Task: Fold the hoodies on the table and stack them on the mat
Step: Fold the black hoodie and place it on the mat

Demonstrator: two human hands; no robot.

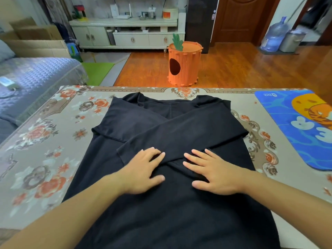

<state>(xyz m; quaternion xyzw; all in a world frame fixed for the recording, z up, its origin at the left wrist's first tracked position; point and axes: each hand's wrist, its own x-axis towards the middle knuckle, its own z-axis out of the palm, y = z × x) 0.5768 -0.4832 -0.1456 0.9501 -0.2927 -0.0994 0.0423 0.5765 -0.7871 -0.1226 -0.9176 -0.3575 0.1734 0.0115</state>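
Now pressing crossed sleeves of black cloth hoodie (170, 203) flat: left hand (143, 171), right hand (213, 174), fingers straight, gripping nothing; blue picture mat (280, 114) waiting.

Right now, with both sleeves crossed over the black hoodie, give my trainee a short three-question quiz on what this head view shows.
1. True or false: the blue mat already holds a folded hoodie.
2. Multiple choice: how do the hands lie on the black hoodie? A) both flat, fingers spread; B) both pinching cloth; C) one lifted clear of the table.
3. Short answer: on which side of the floral tablecloth is the mat, by the person's own sides?

Key
1. False: the part of the mat in view is bare.
2. A: the left hand and right hand rest flat near the sleeves' crossing.
3. The right, at the far corner.
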